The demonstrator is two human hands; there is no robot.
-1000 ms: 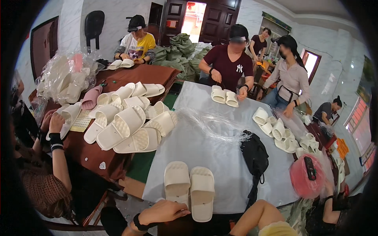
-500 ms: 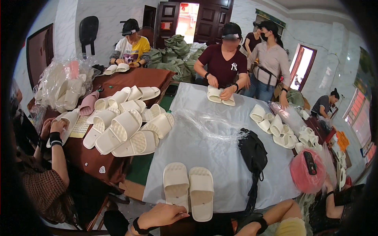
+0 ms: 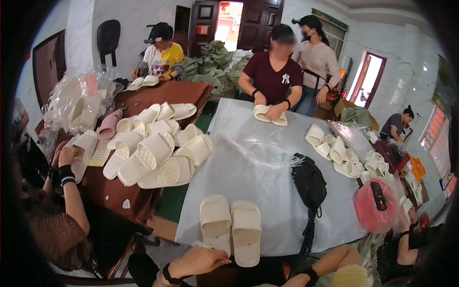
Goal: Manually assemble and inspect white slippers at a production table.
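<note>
A pair of cream slippers (image 3: 246, 234) lies side by side, toes away from me, at the near edge of the covered table. My left hand (image 3: 203, 261) is at the heel of the left slipper, thumb and fingers pinched together. Whatever they hold, if anything, is too small to make out. My right hand (image 3: 292, 281) is low at the picture's bottom edge, right of the slippers, its fingers cut off from view. A black bag (image 3: 308, 182) with a hanging strap rests on the table to the right of the pair.
Loose cream slippers (image 3: 148, 153) are heaped on the brown table at left, with more slippers (image 3: 334, 150) at right. A pink plastic-wrapped bundle (image 3: 375, 205) sits at the right corner. Clear plastic (image 3: 253, 148) lies mid-table. Across it, a co-worker in maroon (image 3: 270, 76) handles slippers.
My left hand stays pinched by the slipper's heel. The co-worker in maroon shifts a hand over their slippers. The masked person behind turns and moves left, covering another person.
</note>
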